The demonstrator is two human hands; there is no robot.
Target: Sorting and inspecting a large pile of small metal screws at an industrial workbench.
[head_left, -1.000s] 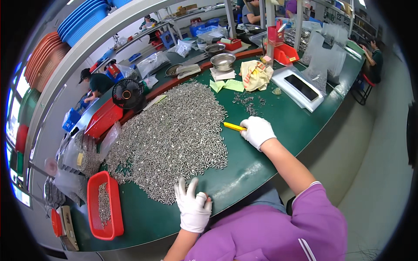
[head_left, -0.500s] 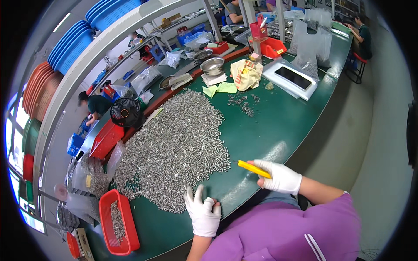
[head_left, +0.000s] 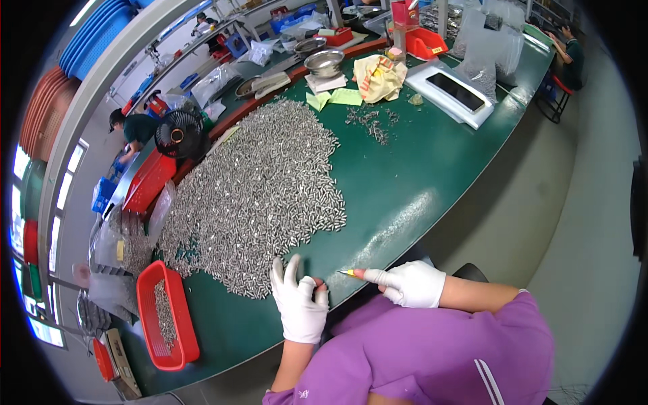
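My left hand (head_left: 301, 309), in a white glove with bare fingertips showing, rests at the near edge of a large pile of small silvery metal pins (head_left: 260, 189). Two of its fingers stretch toward the pile and the others bend, spread apart; nothing shows in its grasp. To the right, my gloved right hand (head_left: 415, 285) is closed around a yellow-handled tool with a thin pointed tip (head_left: 349, 273). The tip points left toward my left hand, over the table's front edge. Most of the handle is hidden by the fingers.
A red plastic basket (head_left: 191, 337) with some pins stands left on the green table (head_left: 398, 182). Farther back are a black fan (head_left: 179, 133), a metal bowl (head_left: 324, 63), a cloth bag (head_left: 379, 77) and a phone (head_left: 455, 91) on a white package. Other people work farther off.
My right hand has moved left and nearer to me, bringing the yellow-handled tool close to my left hand. The view has shifted, so the table's things sit higher in the picture.
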